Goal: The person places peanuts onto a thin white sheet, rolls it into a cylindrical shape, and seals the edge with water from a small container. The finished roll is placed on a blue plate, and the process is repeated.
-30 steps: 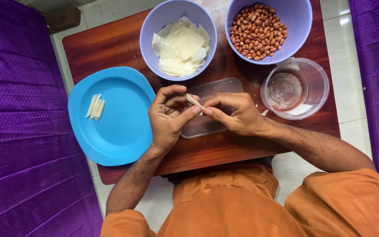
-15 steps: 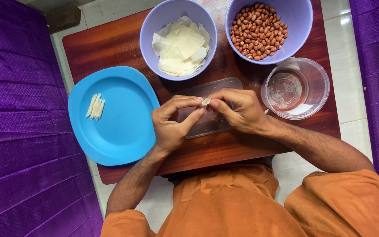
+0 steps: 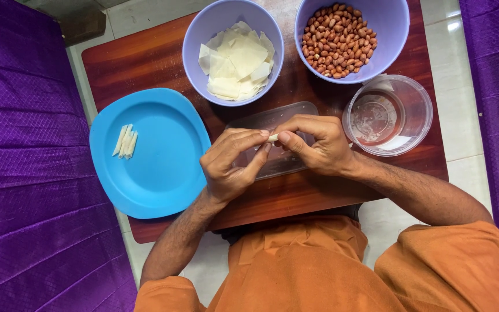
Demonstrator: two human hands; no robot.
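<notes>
Two hands on one small pale dough roll (image 3: 272, 138), held in the air just above the clear flat lid (image 3: 272, 141) on the table (image 3: 145, 58). Left hand (image 3: 232, 164) and right hand (image 3: 313, 144) meet over that lid; fingertips of both are pinched together on the roll, thumb and forefinger each side. Only the roll's short middle shows between the fingers (image 3: 248, 140), ends hidden.

Risk, my read: the roll is thin and the grip is fingertip-only, so uneven pressure could flatten it, open the seam, or let it slip onto the lid.

Around the lid: far side, lilac bowl of white square wrappers (image 3: 235, 60); beside that, a second lilac bowl of peanuts (image 3: 339, 40). Right of the lid, clear round tub (image 3: 388, 115), apparently a little water in it. Left of the lid, blue plate (image 3: 163, 173) with three finished rolls (image 3: 125, 141) lying together. Purple cloth (image 3: 24, 144) flanks the table.
</notes>
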